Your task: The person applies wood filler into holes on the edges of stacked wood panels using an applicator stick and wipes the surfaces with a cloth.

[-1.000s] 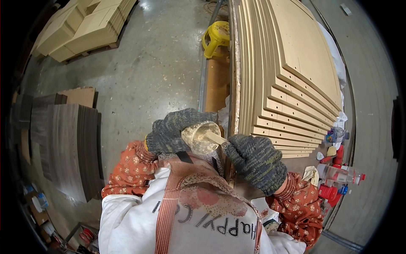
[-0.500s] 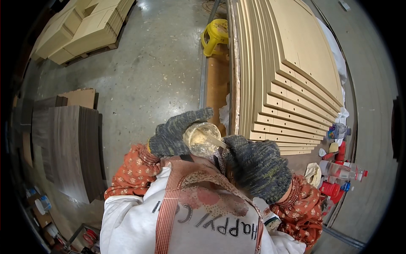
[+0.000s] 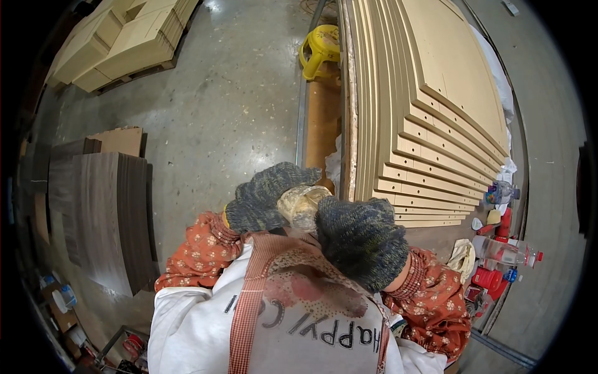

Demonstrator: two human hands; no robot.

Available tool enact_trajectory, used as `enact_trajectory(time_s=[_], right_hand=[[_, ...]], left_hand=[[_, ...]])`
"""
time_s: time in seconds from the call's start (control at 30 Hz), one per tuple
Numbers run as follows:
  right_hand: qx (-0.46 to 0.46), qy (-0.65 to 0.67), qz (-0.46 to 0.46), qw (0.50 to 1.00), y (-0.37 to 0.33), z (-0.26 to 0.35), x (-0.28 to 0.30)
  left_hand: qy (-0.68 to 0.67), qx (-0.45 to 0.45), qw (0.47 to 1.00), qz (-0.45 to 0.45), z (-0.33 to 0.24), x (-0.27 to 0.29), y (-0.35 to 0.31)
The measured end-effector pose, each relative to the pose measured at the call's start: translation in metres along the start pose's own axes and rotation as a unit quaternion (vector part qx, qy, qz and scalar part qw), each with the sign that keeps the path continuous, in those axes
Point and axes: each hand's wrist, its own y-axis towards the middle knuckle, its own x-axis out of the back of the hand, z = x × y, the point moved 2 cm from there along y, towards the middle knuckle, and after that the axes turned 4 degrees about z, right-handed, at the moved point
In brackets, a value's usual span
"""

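Observation:
My left hand (image 3: 265,196), in a dark grey knit glove, is wrapped round a small clear plastic cup (image 3: 300,215) in front of my chest. Smeared cream-coloured paste lines the cup, which is tilted. Close against the cup's right side, my right hand (image 3: 361,243), gloved the same way, is closed with its back turned up. The flat pale stick that it grips showed half a second ago; now the glove covers most or all of it.
To the right stands a stack of cream panels (image 3: 458,93) with drilled edges. Beside its near end lie a clear bottle (image 3: 498,249), red containers (image 3: 487,278) and a cloth (image 3: 461,258). A yellow stool (image 3: 321,50) is ahead; dark wood-grain boards (image 3: 99,218) and a pallet of panels (image 3: 134,47) are left.
My right hand has moved left, up against the cup, and its glove now hides the stick. The cup has tipped, so less of its inside shows. My left hand has shifted slightly right.

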Motion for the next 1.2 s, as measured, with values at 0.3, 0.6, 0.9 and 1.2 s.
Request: enact_trajectory(time_s=[0.3, 0.6, 0.9, 1.2], right_hand=[[0.031, 0.017, -0.035, 0.999, -0.003, -0.013, -0.024], [0.018, 0.027, -0.011, 0.999, -0.004, -0.024, -0.034], [-0.088, -0.078, 0.165, 0.979, 0.013, 0.004, -0.003], [0.054, -0.203, 0.024, 0.977, 0.011, -0.003, -0.015]], left_hand=[[-0.105, 0.221, 0.968, 0.054, -0.015, -0.005, 0.015], [-0.041, -0.008, 0.998, 0.047, -0.03, 0.01, -0.007], [-0.066, -0.047, 0.995, -0.055, -0.015, 0.011, -0.017], [-0.042, -0.146, 0.986, -0.067, -0.001, 0.009, -0.021]])
